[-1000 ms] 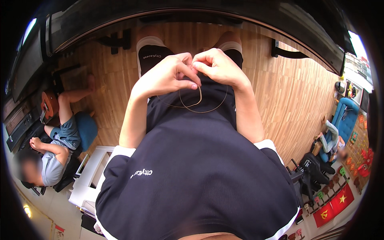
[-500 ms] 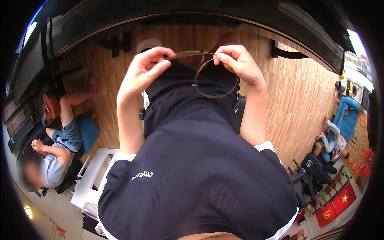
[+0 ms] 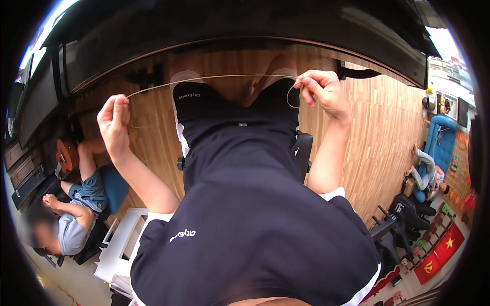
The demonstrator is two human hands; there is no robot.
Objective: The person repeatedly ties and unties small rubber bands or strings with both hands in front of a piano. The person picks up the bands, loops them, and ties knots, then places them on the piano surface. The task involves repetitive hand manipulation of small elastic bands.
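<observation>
A thin, springy golden wire [image 3: 229, 76] stretches in a shallow arc between my two raised hands, above my knees. My left hand [image 3: 115, 125] is out to the left, its thumb and bent fingers pinched on one part of it. On the other side my right hand [image 3: 327, 96] pinches the wire between thumb and forefinger, the other fingers curled loosely. Below the right fingertips a short length of wire bends down in a small curl. Beneath the span are my dark shorts [image 3: 240, 109].
A long black glossy surface [image 3: 245, 25] curves across ahead of me. At left sits a person [image 3: 76, 224] near a small brown guitar [image 3: 66, 154] and a white table frame [image 3: 117, 255]. Another person [image 3: 426, 176] is on a blue sofa [image 3: 443, 137] at right. Wooden flooring [image 3: 377, 132] lies below.
My left hand has swung far out to the left and slightly down, and my right hand slightly right. The large loop of wire has opened into a long arc, leaving a small curl at the right.
</observation>
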